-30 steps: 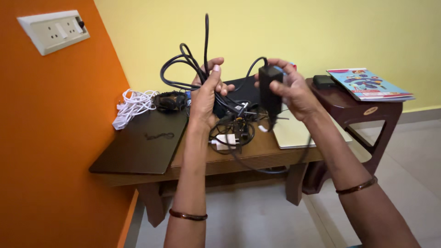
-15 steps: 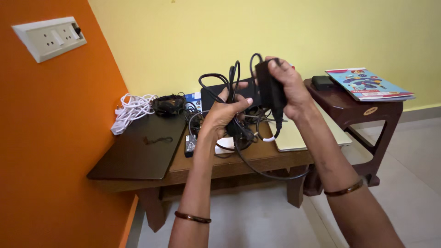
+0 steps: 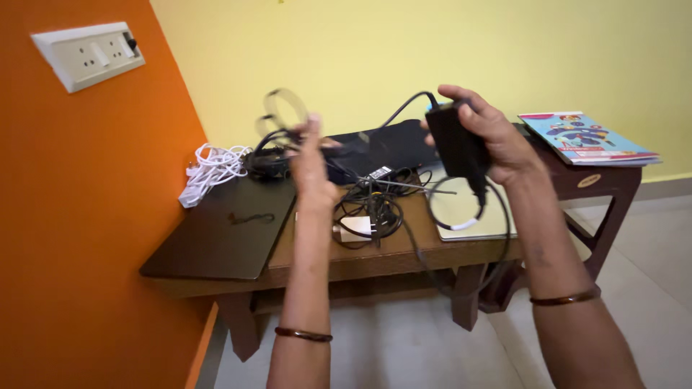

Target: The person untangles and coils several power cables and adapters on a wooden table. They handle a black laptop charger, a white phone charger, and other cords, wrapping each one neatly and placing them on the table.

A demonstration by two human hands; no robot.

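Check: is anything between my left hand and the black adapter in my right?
Nothing solid. The left hand holds blurred black cable loops; open air separates it from the adapter gripped by the right hand.

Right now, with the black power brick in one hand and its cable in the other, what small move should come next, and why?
Probably draw the left hand further left, away from the rectangular black power brick gripped in the right hand. The thin black cable between them sags, and lower loops hang over the tangled cable pile on the wooden table.

Walls: an orange wall point(image 3: 86, 216) is meeting a yellow wall point(image 3: 404, 50).
Socket: a white switchboard point(image 3: 88, 55) is being carried by the orange wall.
Floor: pale tiles point(image 3: 404, 346) are being lit evenly.
Furniture: a wooden surface point(image 3: 375, 252) is being flanked by a dark stool point(image 3: 598, 194).
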